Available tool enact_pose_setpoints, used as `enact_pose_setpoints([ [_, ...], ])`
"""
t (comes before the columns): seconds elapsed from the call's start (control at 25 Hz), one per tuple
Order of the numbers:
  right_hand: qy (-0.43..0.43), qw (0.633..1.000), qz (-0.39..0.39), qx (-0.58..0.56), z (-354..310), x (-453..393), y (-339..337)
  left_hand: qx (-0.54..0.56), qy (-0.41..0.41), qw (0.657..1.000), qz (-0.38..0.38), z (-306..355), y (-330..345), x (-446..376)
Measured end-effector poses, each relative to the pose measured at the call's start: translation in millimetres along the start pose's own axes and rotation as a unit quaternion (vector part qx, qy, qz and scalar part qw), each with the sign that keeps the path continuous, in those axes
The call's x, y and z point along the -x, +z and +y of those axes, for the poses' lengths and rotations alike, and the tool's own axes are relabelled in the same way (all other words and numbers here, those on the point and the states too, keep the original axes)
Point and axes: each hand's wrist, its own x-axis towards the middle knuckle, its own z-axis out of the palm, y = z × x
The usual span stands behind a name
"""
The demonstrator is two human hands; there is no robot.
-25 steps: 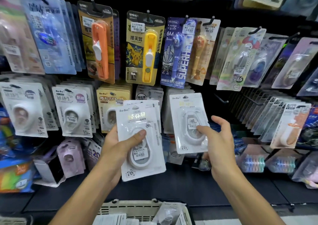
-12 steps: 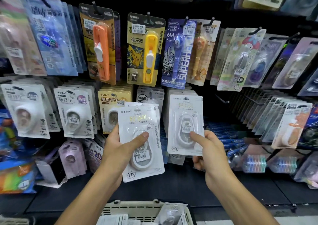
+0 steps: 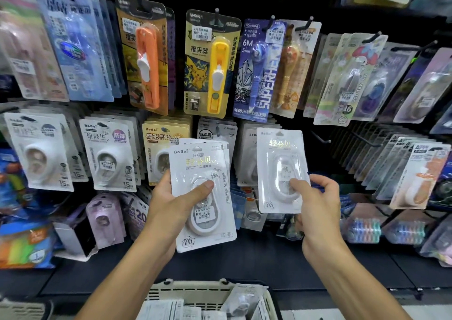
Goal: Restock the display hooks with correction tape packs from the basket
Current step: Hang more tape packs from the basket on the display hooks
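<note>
Basket (image 3: 210, 295) at six o'clock, more packs inside. Above it, left hand (image 3: 171, 204) gripping a small stack of packs (image 3: 203, 197); right hand (image 3: 315, 207) pinching a single pack (image 3: 281, 170), raised since a second ago toward the row at twelve o'clock. Probably about to go on its hook, hanging hole not yet threaded.

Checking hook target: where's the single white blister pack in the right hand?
Head view, right of centre: the white blister pack, pinched by the right hand, is held up before matching hung packs.
</note>
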Motion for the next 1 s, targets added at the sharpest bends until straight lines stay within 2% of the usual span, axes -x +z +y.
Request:
enact_pose_setpoints([
  [0.2, -0.037, 0.998, -0.039, 0.026, -2.9, -1.1, -1.0, -0.005, 0.002, 1.000, -0.001, 1.5, -1.0, -0.2],
  [0.36, -0.048, 0.997, -0.036, 0.055, 0.1, -0.7, -2.8, -0.006, 0.001, 1.000, 0.004, 1.5, -0.1, -0.3],
  [0.56, -0.001, 0.980, -0.114, 0.164, 1.9, -3.5, -5.4, -0.009, -0.001, 1.000, 0.006, 2.7, 0.6, 1.0],
  [0.72, -0.030, 0.939, -0.315, 0.134, 10.0, 23.1, 13.0, -0.029, -0.003, 0.999, -0.036, -1.2, 11.8, 9.7],
  [0.88, -0.034, 0.957, -0.279, 0.079, 9.6, 18.3, 18.1, -0.008, -0.027, 0.996, -0.083, 0.2, 12.2, 11.2],
  [1.0, -0.007, 0.936, -0.352, 0.026, 9.6, 19.5, 16.5, -0.015, -0.012, 0.997, -0.072, 3.0, 11.5, 10.4],
])
